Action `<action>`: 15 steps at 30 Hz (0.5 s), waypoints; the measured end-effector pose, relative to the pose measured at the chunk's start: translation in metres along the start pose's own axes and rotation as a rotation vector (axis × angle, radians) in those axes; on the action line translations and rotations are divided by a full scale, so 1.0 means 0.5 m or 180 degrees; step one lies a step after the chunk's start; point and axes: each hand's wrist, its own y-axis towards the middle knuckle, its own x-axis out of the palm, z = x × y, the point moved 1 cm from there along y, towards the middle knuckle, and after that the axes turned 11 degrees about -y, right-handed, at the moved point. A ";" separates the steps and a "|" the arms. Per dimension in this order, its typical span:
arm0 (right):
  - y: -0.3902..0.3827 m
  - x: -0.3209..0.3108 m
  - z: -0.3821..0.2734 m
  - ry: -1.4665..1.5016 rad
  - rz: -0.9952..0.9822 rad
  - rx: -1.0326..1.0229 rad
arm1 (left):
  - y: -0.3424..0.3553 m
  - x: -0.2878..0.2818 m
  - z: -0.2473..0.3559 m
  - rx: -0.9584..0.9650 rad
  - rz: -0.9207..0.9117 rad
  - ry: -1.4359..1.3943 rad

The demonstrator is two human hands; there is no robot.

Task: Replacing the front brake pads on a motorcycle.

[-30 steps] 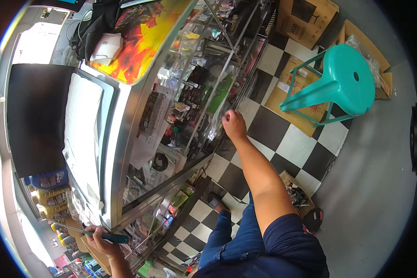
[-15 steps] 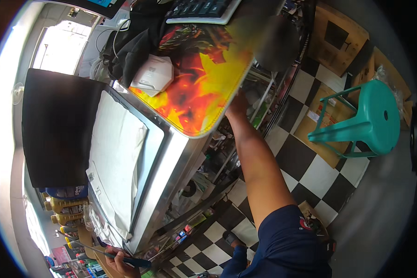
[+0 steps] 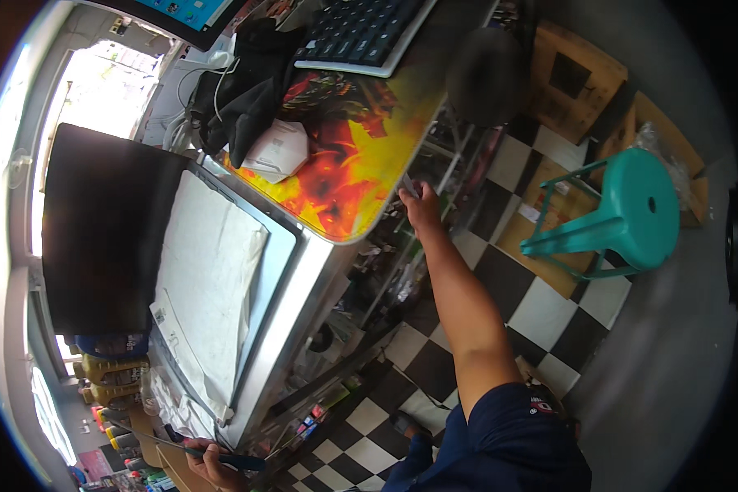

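Note:
My left hand (image 3: 211,469), low at the left, is closed round a screwdriver (image 3: 246,462) with a dark blue handle and a long thin shaft pointing up and left. Ahead, my right arm reaches to the front edge of the counter, where my right hand (image 3: 421,211) has its fingers closed on a small greyish thing, too small to name. This hand is just beside the rim of a flame-patterned mat (image 3: 348,176). Below the mat, open shelves (image 3: 385,271) hold mixed small goods.
On the mat lie a white face mask (image 3: 277,153) and a black keyboard (image 3: 357,33). White papers (image 3: 205,287) cover the counter's left part, beside a black panel (image 3: 111,234). At right, a green stool (image 3: 641,209) and cardboard boxes (image 3: 578,78) stand on the checkered floor (image 3: 541,312).
My right hand has drawn out from the shelves under the mat and now shows a small greyish thing in its fingers. The left hand still holds the screwdriver. The view has shifted slightly.

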 end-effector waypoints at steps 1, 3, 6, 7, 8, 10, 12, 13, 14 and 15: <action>-0.036 -0.058 -0.007 0.0386 -0.0202 0.0205 | -0.002 0.001 -0.006 0.0033 0.0115 -0.0102; -0.123 -0.159 -0.024 0.1202 -0.0617 0.0625 | -0.004 0.003 -0.016 0.0046 0.0128 -0.0344; -0.261 -0.315 -0.071 0.1922 -0.0401 0.0463 | 0.004 -0.006 -0.020 0.0096 -0.0024 -0.0362; -0.311 -0.368 -0.093 0.2111 -0.0459 0.0525 | 0.005 -0.010 -0.020 0.0033 -0.0136 -0.0237; -0.352 -0.418 -0.121 0.2339 -0.0553 0.0497 | 0.007 -0.010 -0.023 0.0118 -0.0061 -0.0144; -0.439 -0.504 -0.179 0.2212 -0.0498 0.0382 | 0.010 -0.015 -0.027 0.0207 -0.0049 -0.0126; -0.514 -0.575 -0.238 0.2020 -0.0530 0.0012 | 0.013 -0.014 -0.033 0.0314 -0.0063 0.0052; -0.548 -0.606 -0.263 0.1987 -0.0456 0.0040 | 0.013 -0.014 -0.036 0.0426 -0.0014 0.0091; -0.577 -0.634 -0.290 0.1942 -0.0447 -0.0113 | 0.017 -0.015 -0.038 0.0544 -0.0030 0.0268; -0.606 -0.658 -0.314 0.1898 -0.0444 -0.0265 | 0.019 -0.014 -0.039 0.0586 -0.0113 0.0331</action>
